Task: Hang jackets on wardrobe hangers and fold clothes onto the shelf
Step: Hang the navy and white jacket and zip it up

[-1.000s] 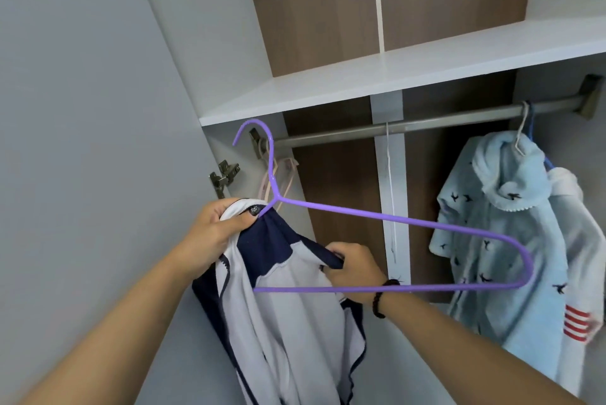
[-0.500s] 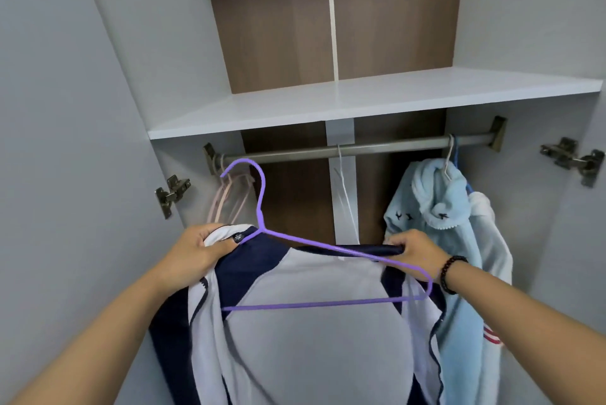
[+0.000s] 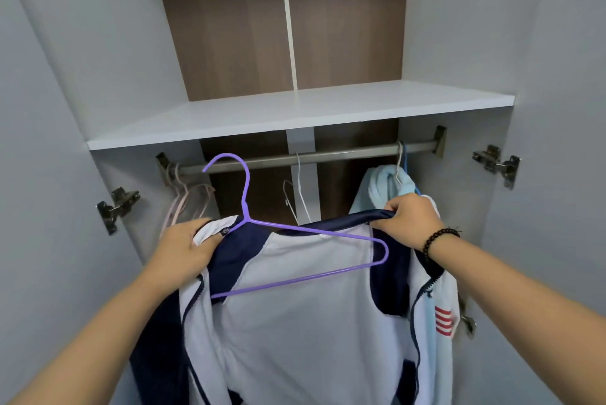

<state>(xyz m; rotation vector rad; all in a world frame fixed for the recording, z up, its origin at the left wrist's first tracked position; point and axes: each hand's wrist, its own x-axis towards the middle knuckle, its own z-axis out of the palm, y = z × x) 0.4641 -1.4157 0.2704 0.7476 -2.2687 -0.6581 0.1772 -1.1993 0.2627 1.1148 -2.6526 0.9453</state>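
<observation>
Raised, purple hanger (image 3: pixel 296 242) hook nears rod (image 3: pixel 344 155) under shelf (image 3: pixel 295 116).

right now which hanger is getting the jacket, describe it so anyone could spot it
Find the metal rail under the white shelf. Just before its left half, the purple hanger sits inside the navy-and-white jacket. Unlike the pink ones and the white one, it is purple and off the rail.

Both arms are bare, with no sleeves showing. The right wrist wears a bracelet (image 3: pixel 437 238) of small, round, dark beads, with a tiny tuft.
</observation>
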